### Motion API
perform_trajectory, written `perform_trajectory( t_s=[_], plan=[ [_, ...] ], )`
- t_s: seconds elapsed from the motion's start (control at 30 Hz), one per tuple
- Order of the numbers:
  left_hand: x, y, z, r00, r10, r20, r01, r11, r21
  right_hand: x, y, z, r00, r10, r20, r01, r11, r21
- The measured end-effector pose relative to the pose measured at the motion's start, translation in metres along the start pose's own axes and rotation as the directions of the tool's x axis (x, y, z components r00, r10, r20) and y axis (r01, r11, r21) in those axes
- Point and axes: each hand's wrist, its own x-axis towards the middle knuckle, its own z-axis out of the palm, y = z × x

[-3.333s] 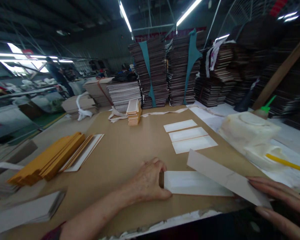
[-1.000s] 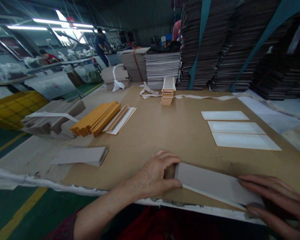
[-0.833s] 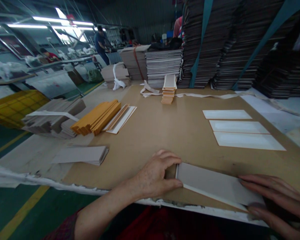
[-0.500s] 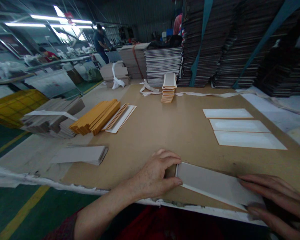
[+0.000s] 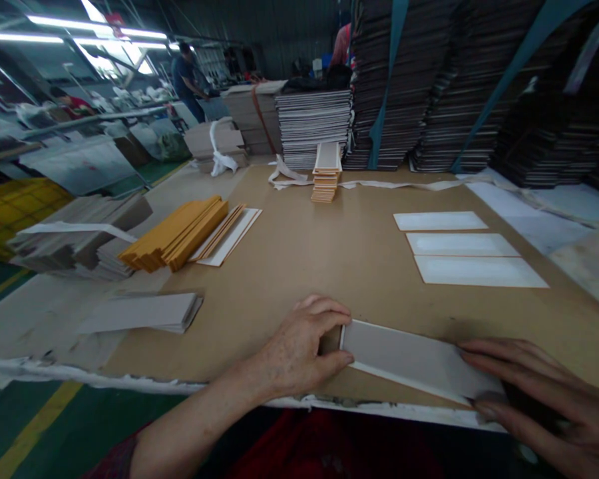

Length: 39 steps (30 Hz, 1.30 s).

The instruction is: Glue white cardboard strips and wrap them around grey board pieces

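A grey cardboard strip [image 5: 409,356] with a thin white border lies flat near the table's front edge. My left hand [image 5: 304,346] grips its left end, thumb at the near corner and fingers at the far corner. At the other end, my right hand [image 5: 544,392] holds the strip between thumb and fingers, covering that end. Beyond them on the right lie three white panels with orange edges [image 5: 479,271]. To the left is a small pile of grey cardboard strips [image 5: 144,313].
Orange folded strips [image 5: 180,229] and a tied bundle of grey board [image 5: 84,233] are at the left. A small stack of bordered strips [image 5: 327,169] stands at the back, before tall dark stacks [image 5: 404,86]. A person [image 5: 188,83] stands in the far background.
The view has turned slightly to the right, so everything sits further left in the picture. Both hands keep their hold on the grey strip, with little visible movement against it.
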Motion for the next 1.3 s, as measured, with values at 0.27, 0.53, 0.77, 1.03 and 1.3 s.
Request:
perform_trajectory(
  t_s=[0.27,0.53,0.77,1.03,1.3],
  plan=[
    [0.001,0.001,0.000,1.000,-0.002,0.021,0.002,1.000,0.030,0.021,-0.017,-0.018,0.994,0.037,0.099,-0.048,0.992,0.115],
    [0.000,-0.007,0.003,0.999,0.037,0.000,-0.037,0.996,0.086,0.024,-0.023,-0.021,0.990,0.052,0.131,-0.074,0.983,0.168],
    [0.002,-0.005,0.002,1.000,0.023,0.008,-0.024,0.996,0.089,0.023,-0.025,-0.019,0.989,0.035,0.146,-0.057,0.987,0.151],
    [0.002,-0.004,0.001,1.000,0.023,0.009,-0.024,0.995,0.096,0.018,-0.027,-0.018,0.990,-0.018,0.137,0.010,0.998,0.059],
    [0.001,-0.004,0.001,1.000,0.019,0.018,-0.021,0.994,0.103,0.016,-0.032,-0.020,0.989,-0.062,0.132,0.067,0.997,-0.034]
  ],
)
